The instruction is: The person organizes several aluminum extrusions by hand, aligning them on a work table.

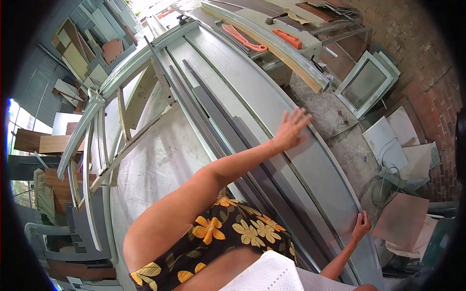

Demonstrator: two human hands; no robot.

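Note:
A long light-grey panel (286,114) with a raised rim stretches across the middle of the view, several dark grey metal bars (233,131) lying lengthwise beside it. My left hand (293,128) is over the panel's outer edge, slightly blurred, with its fingers spread and nothing in them. Further down the same side, my right hand (361,227) has its fingers curled round the panel's rim. Part of my right forearm shows below it. My floral top and a white mask cover the bottom of the view.
A metal frame (127,136) stands left of the bars. On the far bench lie an orange-handled saw (242,39) and an orange tool (287,39). Along the brick wall sit a white framed panel (364,85), loose boards (402,218) and coiled cable (381,189).

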